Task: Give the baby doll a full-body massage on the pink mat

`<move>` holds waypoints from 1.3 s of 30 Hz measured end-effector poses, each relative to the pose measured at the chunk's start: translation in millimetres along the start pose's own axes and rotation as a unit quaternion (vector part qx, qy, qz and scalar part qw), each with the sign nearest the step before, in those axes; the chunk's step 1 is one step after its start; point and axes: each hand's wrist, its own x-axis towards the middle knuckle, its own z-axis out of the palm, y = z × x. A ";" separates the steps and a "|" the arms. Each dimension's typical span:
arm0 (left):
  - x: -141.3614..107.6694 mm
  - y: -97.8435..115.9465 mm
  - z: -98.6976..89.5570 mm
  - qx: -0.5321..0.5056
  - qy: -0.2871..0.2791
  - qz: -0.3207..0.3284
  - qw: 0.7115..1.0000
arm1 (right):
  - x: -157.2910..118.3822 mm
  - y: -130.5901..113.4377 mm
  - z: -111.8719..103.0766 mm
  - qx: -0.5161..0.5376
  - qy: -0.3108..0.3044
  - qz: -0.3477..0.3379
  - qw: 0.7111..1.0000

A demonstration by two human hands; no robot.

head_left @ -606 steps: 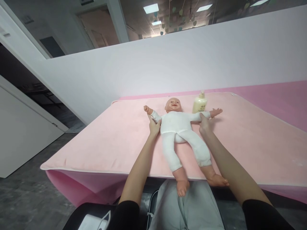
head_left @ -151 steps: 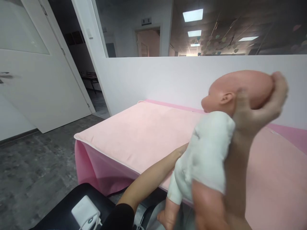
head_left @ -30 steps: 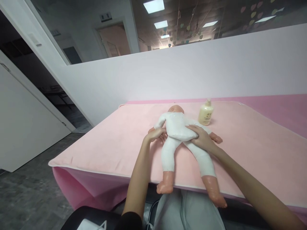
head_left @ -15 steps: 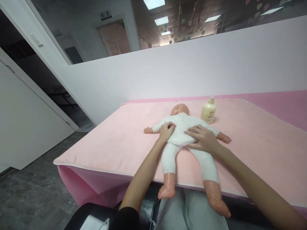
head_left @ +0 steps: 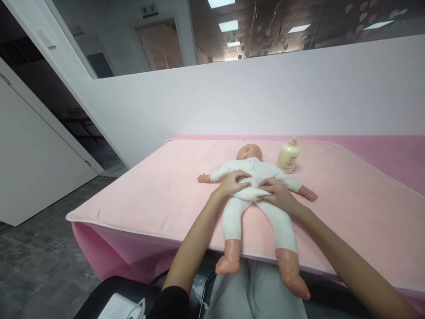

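Note:
A baby doll in a white suit lies on its back, its head toward the wall and its feet past the table's near edge. My left hand rests on one side of its belly, thumb and fingers apart. On the opposite side, my right hand lies against the belly with its fingers stretched inward. White cloth bulges between the two hands. Neither hand's underside shows. Beyond the doll's outstretched arm on the right stands a pale yellow pump bottle, touched by neither hand.
A pink blanket covers the table, its near edge just above my lap. Behind it rises a white wall with glass above. A white device with a cord lies on a black seat at lower left. A white door stands at left.
My left hand has slid inward over the belly, and its fingers have spread. My right hand has shifted slightly, and the doll's cloth is more bunched. The doll's legs have drawn slightly left.

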 end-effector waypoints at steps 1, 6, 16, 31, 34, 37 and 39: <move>-1.0 -0.4 -4.5 -0.015 -0.027 -0.014 0.999 | 0.4 -2.5 -1.9 0.007 -0.011 0.009 1.000; -3.3 -3.0 -12.3 -0.020 -0.088 -0.072 0.993 | 1.1 -9.7 -7.5 0.025 -0.037 0.021 0.999; 9.5 -10.9 15.8 0.032 0.016 -0.060 0.998 | 18.9 27.8 21.0 0.141 0.170 0.205 0.953; 2.8 0.2 16.7 0.150 0.051 0.013 0.987 | 50.9 31.1 20.3 -0.073 0.092 0.145 0.982; 1.6 3.6 17.4 0.182 0.160 0.003 0.970 | 47.5 33.5 24.6 -0.050 0.122 0.144 0.981; 3.6 -1.0 16.6 0.170 0.218 0.004 0.961 | 47.6 33.8 25.2 -0.043 0.125 0.149 0.980; 6.4 -7.2 16.2 0.154 0.198 -0.005 0.968 | 48.3 34.2 26.1 -0.044 0.125 0.152 0.979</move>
